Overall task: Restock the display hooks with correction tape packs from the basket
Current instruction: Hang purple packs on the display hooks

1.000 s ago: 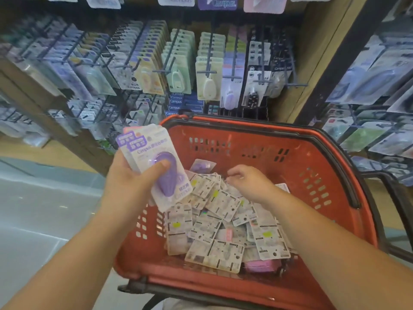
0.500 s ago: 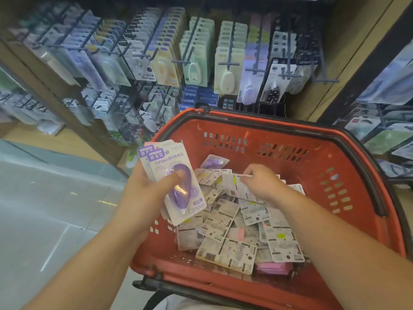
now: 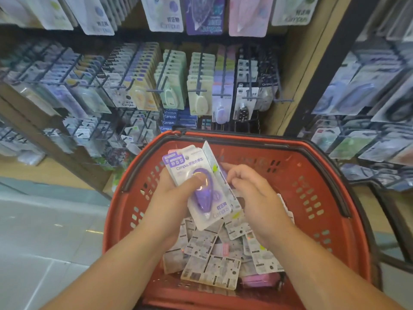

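Note:
My left hand (image 3: 172,198) grips a small stack of purple correction tape packs (image 3: 196,182), thumb pressed on the front blister, held above the red basket (image 3: 312,198). My right hand (image 3: 252,195) pinches another pack (image 3: 211,159), edge-on, against the right side of that stack. Several more packs (image 3: 212,267) lie face down in a loose heap on the basket floor. The display hooks (image 3: 199,90) stand just beyond the basket's far rim, most of them hung with rows of packs.
The basket's black handle (image 3: 335,182) folds along the right rim. Larger packs (image 3: 205,14) hang on a top row. A second rack (image 3: 368,97) full of packs stands at the right. Grey tiled floor (image 3: 44,242) lies at the left.
My right hand lifted out of the heap with a pack and brought it against the stack in my left hand. The left hand shifted right, over the basket. The view tilted up.

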Available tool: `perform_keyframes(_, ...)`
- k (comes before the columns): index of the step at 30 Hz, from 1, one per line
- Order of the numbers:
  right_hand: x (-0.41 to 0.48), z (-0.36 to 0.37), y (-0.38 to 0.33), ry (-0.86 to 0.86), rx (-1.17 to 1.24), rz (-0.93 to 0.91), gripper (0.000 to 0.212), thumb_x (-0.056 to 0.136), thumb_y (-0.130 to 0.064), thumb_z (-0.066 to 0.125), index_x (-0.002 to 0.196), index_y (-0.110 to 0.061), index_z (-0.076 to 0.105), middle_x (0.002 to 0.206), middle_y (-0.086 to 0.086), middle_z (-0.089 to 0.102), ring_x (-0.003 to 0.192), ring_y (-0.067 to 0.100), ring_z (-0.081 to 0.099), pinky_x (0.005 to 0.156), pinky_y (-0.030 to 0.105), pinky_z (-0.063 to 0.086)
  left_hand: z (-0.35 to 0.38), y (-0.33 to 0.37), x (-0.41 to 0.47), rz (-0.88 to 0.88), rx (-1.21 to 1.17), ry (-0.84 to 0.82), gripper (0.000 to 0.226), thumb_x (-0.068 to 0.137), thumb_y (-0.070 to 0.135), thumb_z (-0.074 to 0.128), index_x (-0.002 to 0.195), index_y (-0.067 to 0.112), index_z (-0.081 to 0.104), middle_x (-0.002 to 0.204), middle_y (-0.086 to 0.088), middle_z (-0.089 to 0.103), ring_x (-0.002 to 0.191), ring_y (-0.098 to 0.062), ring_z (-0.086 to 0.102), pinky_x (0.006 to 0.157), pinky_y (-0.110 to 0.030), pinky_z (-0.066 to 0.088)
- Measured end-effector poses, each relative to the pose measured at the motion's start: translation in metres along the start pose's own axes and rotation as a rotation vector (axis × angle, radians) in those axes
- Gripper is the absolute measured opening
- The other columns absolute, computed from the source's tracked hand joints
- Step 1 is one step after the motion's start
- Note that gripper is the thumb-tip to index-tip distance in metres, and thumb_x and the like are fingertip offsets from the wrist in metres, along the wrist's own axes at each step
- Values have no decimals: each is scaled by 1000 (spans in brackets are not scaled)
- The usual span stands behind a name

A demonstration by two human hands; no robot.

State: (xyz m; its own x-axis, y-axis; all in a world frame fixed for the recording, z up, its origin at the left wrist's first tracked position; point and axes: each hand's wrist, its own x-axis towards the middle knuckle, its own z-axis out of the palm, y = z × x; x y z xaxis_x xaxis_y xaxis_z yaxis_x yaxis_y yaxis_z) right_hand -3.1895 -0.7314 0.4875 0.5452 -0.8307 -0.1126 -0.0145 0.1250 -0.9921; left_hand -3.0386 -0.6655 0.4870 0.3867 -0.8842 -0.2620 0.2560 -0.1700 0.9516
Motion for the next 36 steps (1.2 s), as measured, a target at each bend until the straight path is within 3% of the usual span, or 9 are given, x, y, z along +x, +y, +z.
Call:
perform_keyframes(4, 1, -9, 10, 52, 124, -52, 24, 90, 6, 67, 98, -15, 59, 130, -10, 67, 118, 10, 65, 79, 23, 53, 6, 1, -2, -10, -46, -37, 32, 91, 22, 75, 122, 23, 68, 108, -16, 78, 87, -35, 71, 61, -34, 58)
perform_keyframes(7, 4, -10, 12, 76, 125, -81, 51, 82, 9, 77, 121, -20, 61, 119, -10, 73, 111, 4, 68, 82, 23, 56, 10, 5, -8, -18, -51, -49, 28, 84, 33, 70, 111, 28, 73, 102, -37, 69, 80, -38, 67, 57, -33, 54)
perform_keyframes(11, 9, -9, 10, 17, 93, -92, 65, 78, 17, 75, 119, -32, 60, 107, -26, 75, 102, -4, 70, 81, 15, 54, 8, 4, -14, 24, -53, -2, 16, 96, 21, 62, 111, 22, 69, 77, -7, 75, 49, -11, 63, 41, -17, 43)
perform_keyframes(14, 11, -7, 13, -22, -22, -106, 63, 77, 6, 84, 122, -34, 66, 109, -14, 77, 99, 6, 72, 80, 24, 57, 3, 3, -15, 31, -75, 28, 15, 104, 15, 55, 110, 21, 68, 78, 4, 77, 53, -5, 67, 42, -14, 44)
perform_keyframes(18, 16, 7, 21, -23, -220, -147, 69, 70, -20, 94, 130, -40, 66, 121, -5, 70, 106, 15, 70, 92, 41, 58, -10, 1, -13, 69, -63, 48, 16, 92, 24, 76, 106, 30, 78, 106, -4, 81, 90, -18, 78, 67, -26, 60)
perform_keyframes(21, 26, 15, 24, -132, -319, -183, 74, 70, -24, 95, 135, -41, 64, 116, -8, 63, 103, 13, 66, 86, 34, 56, -28, -5, -11, 77, -60, 112, 43, 79, 16, 80, 121, 20, 73, 115, -14, 78, 102, -30, 77, 80, -39, 63)
perform_keyframes(25, 59, 4, 28, -425, -350, -33, 75, 77, -28, 90, 138, -50, 52, 135, -11, 54, 121, 9, 60, 84, 29, 54, -60, -4, -11, 100, -11, 348, 59, 65, 14, 81, 122, 18, 65, 107, -5, 80, 98, -26, 77, 80, -44, 63)
perform_keyframes(30, 103, 6, 81, -507, -906, 255, 56, 96, -35, 69, 147, -26, 48, 139, -7, 47, 125, 15, 49, 95, 32, 42, -94, 4, -20, 112, 129, 455, 67, 61, 14, 86, 124, 16, 64, 109, -4, 80, 100, -27, 78, 86, -52, 63)
perform_keyframes(36, 124, 40, 140, -411, -1247, 153, 68, 92, -31, 70, 152, -38, 41, 155, 1, 44, 133, 35, 43, 107, 40, 42, -111, 7, -36, 68, 191, 454, 68, 67, -1, 92, 125, 15, 62, 107, -1, 81, 96, -22, 79, 74, -39, 67)
